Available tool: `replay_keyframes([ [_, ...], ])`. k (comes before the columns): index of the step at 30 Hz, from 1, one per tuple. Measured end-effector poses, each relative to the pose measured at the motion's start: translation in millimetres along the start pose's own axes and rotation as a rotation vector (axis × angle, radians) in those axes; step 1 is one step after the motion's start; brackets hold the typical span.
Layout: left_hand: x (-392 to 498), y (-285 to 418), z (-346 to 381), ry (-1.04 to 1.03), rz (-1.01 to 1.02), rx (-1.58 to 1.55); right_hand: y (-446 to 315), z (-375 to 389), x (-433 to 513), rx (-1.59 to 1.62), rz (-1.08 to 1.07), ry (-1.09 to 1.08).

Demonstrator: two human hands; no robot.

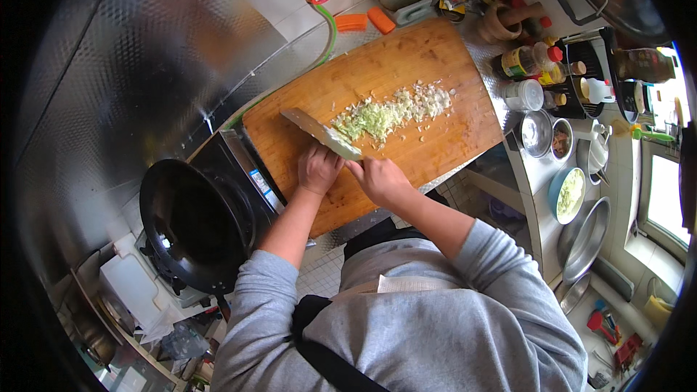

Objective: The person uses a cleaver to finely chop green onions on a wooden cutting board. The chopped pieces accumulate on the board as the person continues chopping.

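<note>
My right hand (384,179) grips the handle of a cleaver (305,122), whose broad blade slants up and left across a wooden cutting board (435,60). Pale bits cling to the blade's right-hand side. Close against its other side is my left hand (318,169), fingers curled. Whether those fingers hold anything is hidden by the hand and blade. Finely chopped pale green and white vegetable (375,120), apparently cabbage, spreads from the blade towards the upper right of the board.
A black wok (190,228) sits on the stove at left. Orange carrot pieces (381,20) lie behind the board. To the right stand sauce bottles (523,61), a wooden mortar (493,24), a blue bowl (570,195) of chopped vegetable and a metal basin (585,239).
</note>
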State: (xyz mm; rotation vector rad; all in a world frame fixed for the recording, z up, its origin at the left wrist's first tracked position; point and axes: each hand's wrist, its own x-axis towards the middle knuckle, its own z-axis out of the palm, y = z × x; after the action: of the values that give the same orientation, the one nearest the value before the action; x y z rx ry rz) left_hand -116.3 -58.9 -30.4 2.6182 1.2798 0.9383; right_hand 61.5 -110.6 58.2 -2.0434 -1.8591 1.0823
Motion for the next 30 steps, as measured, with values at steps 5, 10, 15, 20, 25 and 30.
replay_keyframes([
  [5,-5,0,-2,-0.073,-0.025,0.009,-3,-7,-4,-0.023,0.049,-0.059],
  [10,-5,0,-1,-0.066,-0.028,0.03,-9,-1,10,0.004,0.01,0.004],
  [15,7,16,1,-0.042,-0.074,-0.001,10,-9,22,-0.015,-0.031,0.016],
  [20,6,13,3,-0.04,-0.054,-0.034,17,-12,12,-0.014,-0.054,0.017],
  [25,2,11,6,-0.003,-0.003,-0.018,8,-25,-21,-0.021,-0.032,0.029],
  [30,6,14,0,-0.014,-0.022,-0.011,15,-30,-29,-0.009,0.01,-0.002],
])
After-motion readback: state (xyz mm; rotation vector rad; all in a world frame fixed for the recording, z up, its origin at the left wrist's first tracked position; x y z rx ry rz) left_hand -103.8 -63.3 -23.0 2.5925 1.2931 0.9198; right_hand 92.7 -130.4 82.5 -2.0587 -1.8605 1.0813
